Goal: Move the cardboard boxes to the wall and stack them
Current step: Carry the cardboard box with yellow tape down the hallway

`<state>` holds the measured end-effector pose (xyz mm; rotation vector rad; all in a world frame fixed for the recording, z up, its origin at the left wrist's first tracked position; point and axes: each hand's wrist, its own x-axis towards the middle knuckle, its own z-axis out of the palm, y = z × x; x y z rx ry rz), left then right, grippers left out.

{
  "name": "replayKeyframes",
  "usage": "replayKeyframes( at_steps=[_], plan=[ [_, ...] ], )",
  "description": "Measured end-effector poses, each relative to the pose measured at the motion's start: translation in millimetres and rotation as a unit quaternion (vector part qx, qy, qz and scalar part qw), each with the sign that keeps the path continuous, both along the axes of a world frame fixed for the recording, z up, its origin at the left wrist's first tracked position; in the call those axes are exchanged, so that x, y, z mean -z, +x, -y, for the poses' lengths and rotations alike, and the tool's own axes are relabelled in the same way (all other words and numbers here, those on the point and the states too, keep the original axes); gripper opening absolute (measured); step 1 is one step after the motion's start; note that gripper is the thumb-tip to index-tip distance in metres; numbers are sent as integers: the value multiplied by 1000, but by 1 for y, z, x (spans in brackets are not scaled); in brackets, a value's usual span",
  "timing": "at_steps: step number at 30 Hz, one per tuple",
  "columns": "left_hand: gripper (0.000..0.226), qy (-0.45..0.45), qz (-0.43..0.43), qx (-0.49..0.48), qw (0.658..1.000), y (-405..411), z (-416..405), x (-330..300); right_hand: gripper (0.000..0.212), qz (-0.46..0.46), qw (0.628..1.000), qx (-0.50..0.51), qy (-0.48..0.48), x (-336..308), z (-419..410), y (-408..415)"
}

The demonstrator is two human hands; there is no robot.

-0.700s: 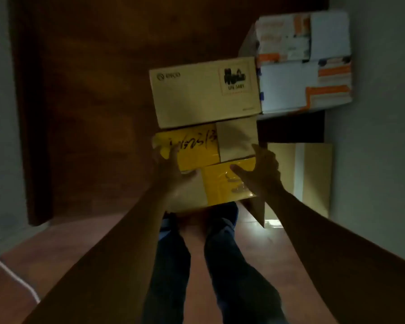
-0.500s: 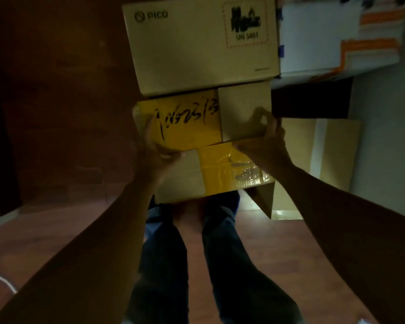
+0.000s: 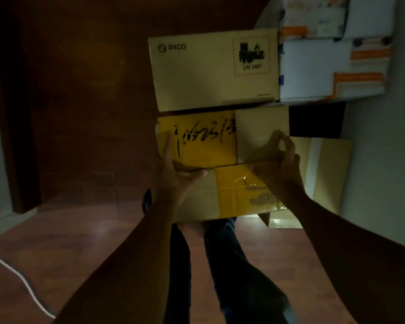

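A cardboard box with yellow tape and black handwriting (image 3: 204,141) sits in front of me, under a tan box marked PICO (image 3: 211,73). My left hand (image 3: 173,174) presses on the taped box's left side, thumb lying across its near edge. My right hand (image 3: 278,167) grips its right side, fingers curled over the plain cardboard flap. Right of the PICO box, against the wall, a white box with orange stripes (image 3: 325,69) carries another white box (image 3: 318,17). The bottom of the taped box is hidden behind my hands.
A dark wooden door (image 3: 84,94) fills the left and back. A flat cardboard sheet (image 3: 325,174) leans on the grey wall (image 3: 384,160) at right. My legs (image 3: 220,265) stand on the reddish wooden floor. A white cable (image 3: 17,274) runs across the floor at lower left.
The view has tilted back down, so the stack sits lower in frame. My right hand's fingers have curled further over the flap; both hands stay on the taped box.
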<state>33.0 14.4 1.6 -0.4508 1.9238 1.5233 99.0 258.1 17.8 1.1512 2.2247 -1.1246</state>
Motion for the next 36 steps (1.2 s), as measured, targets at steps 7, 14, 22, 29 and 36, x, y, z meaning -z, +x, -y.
replayKeyframes(
  at_steps=[7, 14, 22, 29, 36],
  plan=[
    [122, -36, -20, 82, 996, -20, 30, -164, 111, -9, 999, 9, -38, -188, 14, -8],
    [122, -131, -107, 160, 972, -42, 63, -357, 92, -95, 995, 34, -18, -369, 41, 5],
    [125, -157, -178, 189, 953, -35, 100, -498, 89, -127, 991, 32, 18, -526, 83, 13],
    [123, -141, -198, 157, 957, -19, 141, -563, 95, -135, 984, -22, 113, -586, 118, 12],
    [111, -170, -217, 131, 952, -33, 154, -587, 94, -124, 984, -53, 119, -589, 129, -9]
  ],
)
